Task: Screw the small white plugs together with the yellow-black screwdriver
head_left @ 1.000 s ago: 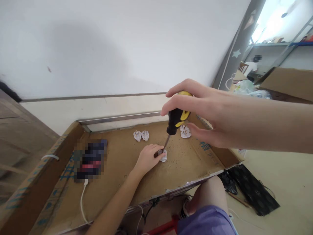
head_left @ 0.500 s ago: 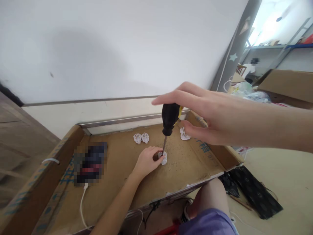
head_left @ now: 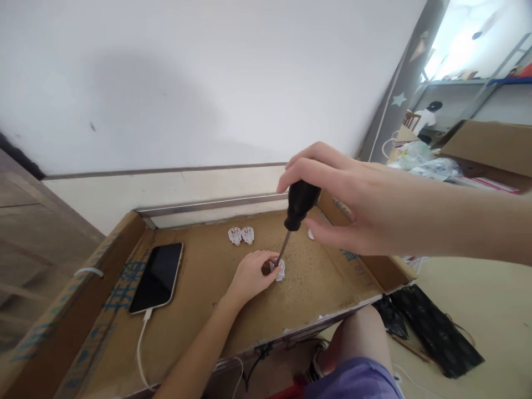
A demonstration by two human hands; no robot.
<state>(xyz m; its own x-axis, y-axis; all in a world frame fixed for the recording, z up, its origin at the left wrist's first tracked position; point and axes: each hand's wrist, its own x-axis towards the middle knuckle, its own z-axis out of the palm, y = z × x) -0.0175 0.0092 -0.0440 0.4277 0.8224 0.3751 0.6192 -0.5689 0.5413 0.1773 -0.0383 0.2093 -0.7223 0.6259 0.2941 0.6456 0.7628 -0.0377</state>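
Swung the handle of the screwdriver (head_left: 301,206) over to the right since the frame half a second earlier, rolling its yellow patch out of sight. Drew the right hand (head_left: 349,202) along with it and bent the outstretched fingers into a curl. Covered, by that shift, most of the white piece (head_left: 311,234) off to the right, leaving only a sliver beside the thumb. Kept the tip down at the plug (head_left: 280,272), right by the left fingertips. Suggested a turn of the driver, or a fresh grip between turns, with work on that plug still under way.

Pinned the plug to the cardboard tabletop (head_left: 199,266) with the left hand (head_left: 249,274), clamping it between thumb and fingertips. Curled the right hand loosely round the handle from above, with the thumb lower down beside it; could not tell the firmness of that hold, with the handle's top hidden. Left two more plugs (head_left: 235,235) side by side farther back, pins up, and a dark-screened phone (head_left: 155,280) on a white cable (head_left: 140,354) to the left.

Found blue characters (head_left: 116,301) on the cardboard beside the phone, and more under the right forearm, too slanted and cut off to read. Saw no brand on phone, plug or driver.
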